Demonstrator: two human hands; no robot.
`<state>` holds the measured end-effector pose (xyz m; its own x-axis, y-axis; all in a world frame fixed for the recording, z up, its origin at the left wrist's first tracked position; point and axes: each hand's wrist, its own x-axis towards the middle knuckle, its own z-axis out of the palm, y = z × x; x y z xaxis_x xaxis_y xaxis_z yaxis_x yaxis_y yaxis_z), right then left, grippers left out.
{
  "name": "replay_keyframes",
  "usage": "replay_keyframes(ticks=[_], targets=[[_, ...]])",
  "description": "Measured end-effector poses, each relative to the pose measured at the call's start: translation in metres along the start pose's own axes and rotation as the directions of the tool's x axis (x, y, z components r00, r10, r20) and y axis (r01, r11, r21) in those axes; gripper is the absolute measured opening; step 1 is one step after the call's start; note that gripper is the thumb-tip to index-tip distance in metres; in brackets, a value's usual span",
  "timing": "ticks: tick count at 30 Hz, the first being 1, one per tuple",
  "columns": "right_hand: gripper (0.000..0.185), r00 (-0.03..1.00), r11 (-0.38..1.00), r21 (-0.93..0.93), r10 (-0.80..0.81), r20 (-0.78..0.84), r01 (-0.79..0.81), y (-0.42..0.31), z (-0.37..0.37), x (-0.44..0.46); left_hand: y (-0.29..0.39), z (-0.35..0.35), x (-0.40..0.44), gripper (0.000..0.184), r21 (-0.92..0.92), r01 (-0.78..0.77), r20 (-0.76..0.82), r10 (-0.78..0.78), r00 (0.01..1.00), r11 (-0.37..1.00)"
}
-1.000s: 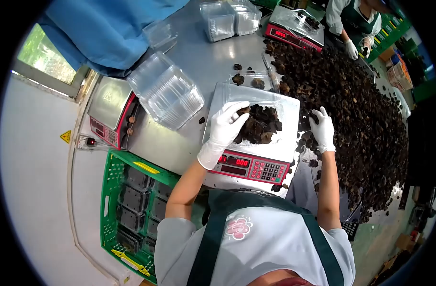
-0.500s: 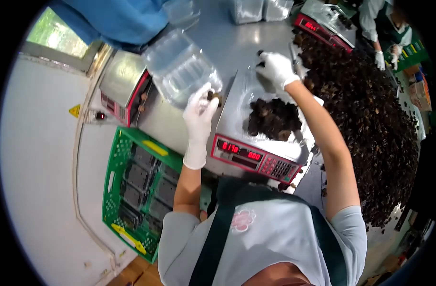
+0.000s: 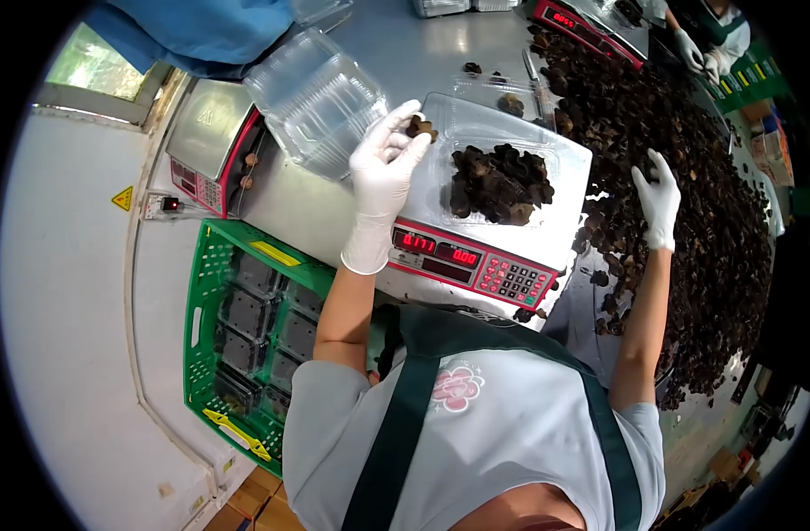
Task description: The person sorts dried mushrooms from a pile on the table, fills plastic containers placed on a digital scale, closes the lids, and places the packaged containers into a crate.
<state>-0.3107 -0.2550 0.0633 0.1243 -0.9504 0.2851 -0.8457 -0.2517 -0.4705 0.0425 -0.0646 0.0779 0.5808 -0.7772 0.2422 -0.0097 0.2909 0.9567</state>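
My left hand (image 3: pixel 385 164), in a white glove, pinches a brown mushroom piece (image 3: pixel 420 128) just left of the scale's plate. The red and silver scale (image 3: pixel 476 264) carries a clear plastic tray with a heap of dark mushrooms (image 3: pixel 501 183) in it. Its red digits read about 0.171 and 0.00. My right hand (image 3: pixel 658 196), also gloved, hovers over the left part of the large pile of dark mushrooms (image 3: pixel 697 239), its fingers apart and nothing seen in them.
Stacked clear trays (image 3: pixel 316 102) lie left of the scale, near a second scale (image 3: pixel 208 146). A green crate (image 3: pixel 281 258) holds packed boxes. Behind the scale lie a knife (image 3: pixel 531 66) and loose pieces. Another person's gloved hands (image 3: pixel 702 57) and scale (image 3: pixel 591 31) are at the upper right.
My right hand has gone from the mushrooms by the scale to behind it, then back right over the pile. My left hand has left the tray's heap and holds a piece.
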Motion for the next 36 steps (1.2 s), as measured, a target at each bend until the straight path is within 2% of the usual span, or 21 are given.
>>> replay_keyframes(ticks=[1,3,6,7,9,11,12,13,15,16,17,19,21,23,25,27,29,30,33,34,36], targets=[[0.044,0.999,0.990,0.142,0.029,-0.046,-0.022,0.014,-0.002,-0.011,0.002,0.007,-0.002,0.041,-0.005,-0.003,0.000,0.003,1.000,1.000],[0.044,0.979,0.909,0.372,0.144,0.143,-0.188,-0.010,-0.019,-0.041,0.008,0.023,-0.008,0.042,0.079,-0.049,0.142,0.037,0.989,0.996],[0.042,0.895,0.558,0.757,-0.054,0.443,-0.340,-0.061,-0.029,-0.080,0.016,0.056,-0.027,0.040,0.184,-0.181,0.336,0.111,0.935,0.966],[0.050,0.861,0.462,0.812,-0.176,0.477,-0.355,-0.075,-0.028,-0.092,0.018,0.066,-0.035,0.042,0.179,-0.134,0.441,0.043,0.897,0.975],[0.053,0.813,0.203,0.860,-0.281,0.510,-0.469,-0.099,-0.018,-0.110,0.025,0.084,-0.046,0.046,0.214,-0.242,0.615,0.062,0.786,0.946],[0.047,0.768,0.206,0.812,-0.263,0.584,-0.547,-0.107,-0.010,-0.112,0.025,0.092,-0.048,0.051,0.278,-0.448,0.691,0.147,0.708,0.849],[0.039,0.796,0.163,0.832,-0.243,0.554,-0.530,-0.104,-0.005,-0.113,0.030,0.088,-0.047,0.055,0.261,-0.356,0.674,0.094,0.733,0.897],[0.033,0.817,0.162,0.835,-0.177,0.549,-0.526,-0.105,-0.006,-0.112,0.036,0.082,-0.042,0.051,0.197,-0.333,0.630,0.141,0.764,0.922],[0.032,0.855,0.338,0.814,-0.046,0.516,-0.472,-0.104,-0.013,-0.109,0.041,0.063,-0.029,0.046,0.137,-0.091,0.492,0.013,0.870,0.986],[0.032,0.875,0.470,0.765,0.037,0.482,-0.441,-0.107,-0.020,-0.109,0.039,0.051,-0.018,0.042,0.180,-0.074,0.410,-0.007,0.912,0.981],[0.031,0.899,0.501,0.768,0.047,0.436,-0.399,-0.101,-0.017,-0.110,0.034,0.038,-0.006,0.039,0.222,-0.050,0.326,-0.025,0.945,0.974],[0.029,0.942,0.601,0.748,0.028,0.335,-0.284,-0.088,-0.003,-0.113,0.020,0.013,0.015,0.035,0.236,0.156,0.141,-0.192,0.971,0.959],[0.031,0.964,0.767,0.619,-0.005,0.267,-0.168,-0.078,0.001,-0.116,-0.003,-0.009,0.028,0.032,0.195,0.263,0.076,-0.282,0.956,0.945],[0.032,0.993,0.840,0.542,-0.037,0.116,-0.032,-0.077,0.001,-0.115,-0.021,-0.020,0.040,0.034,0.210,0.275,0.056,-0.292,0.955,0.938],[0.034,0.999,0.949,0.312,-0.050,-0.020,0.054,-0.057,0.004,-0.107,-0.037,-0.024,0.050,0.039,0.153,0.379,0.037,-0.389,0.921,0.913],[0.040,0.972,0.981,-0.082,-0.189,-0.140,0.178,-0.027,0.012,-0.092,-0.053,-0.018,0.055,0.044,0.225,0.358,0.070,-0.382,0.921,0.906],[0.047,0.999,0.955,-0.297,0.037,0.040,-0.023,-0.014,0.008,-0.082,-0.065,-0.008,0.064,0.046,0.213,0.404,0.125,-0.435,0.892,0.890],[0.047,0.999,0.955,-0.295,0.036,0.033,-0.025,-0.014,0.008,-0.078,-0.070,-0.002,0.067,0.048,0.221,0.416,0.140,-0.451,0.882,0.882],[0.046,0.941,0.946,0.226,0.161,0.298,-0.233,-0.021,0.008,-0.067,-0.079,0.015,0.074,0.054,0.136,0.465,0.183,-0.484,0.856,0.875],[0.047,0.956,0.905,0.373,0.100,0.275,-0.202,-0.028,0.012,-0.068,-0.079,0.018,0.076,0.054,0.139,0.463,0.185,-0.482,0.856,0.875],[0.051,0.979,0.878,0.476,-0.051,0.196,-0.049,-0.044,0.018,-0.065,-0.077,0.023,0.080,0.052,0.060,0.497,0.192,-0.498,0.845,0.866]])
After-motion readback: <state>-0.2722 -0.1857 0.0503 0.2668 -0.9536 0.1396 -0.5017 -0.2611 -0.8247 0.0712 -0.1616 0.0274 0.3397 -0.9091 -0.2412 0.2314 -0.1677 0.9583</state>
